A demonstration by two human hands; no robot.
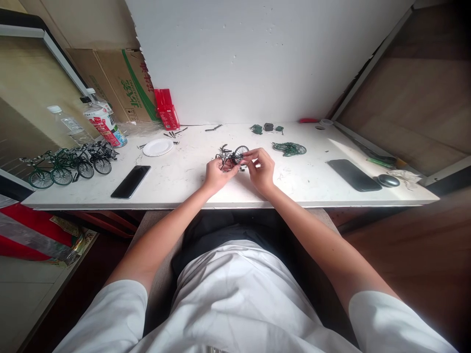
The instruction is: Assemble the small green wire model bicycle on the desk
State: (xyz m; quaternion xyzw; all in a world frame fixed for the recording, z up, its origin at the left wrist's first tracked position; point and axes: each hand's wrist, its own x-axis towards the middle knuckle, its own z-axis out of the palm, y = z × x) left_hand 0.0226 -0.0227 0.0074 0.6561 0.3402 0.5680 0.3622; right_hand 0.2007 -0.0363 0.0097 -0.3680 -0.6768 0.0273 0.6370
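Note:
Just above the white table, both hands are closed on a small black model bicycle (241,152), whose spoked wheel points up and away from me. My left hand (220,175) grips the frame side, thumb toward the wheel. My right hand (260,169) pinches near the wheel's right edge; the exact part between its fingertips is too small to make out. Fingers cover much of the frame. To the right lies a pile of dark green bicycle parts (290,149). Small green and black pieces (268,127) lie farther back.
Several finished-looking model bicycles (69,164) stand at the left. Nearby are a black phone (131,182), a white paper plate (158,147), bottles (105,120) and a red box (167,109). A dark flat device (353,175) and a mouse (388,181) lie right.

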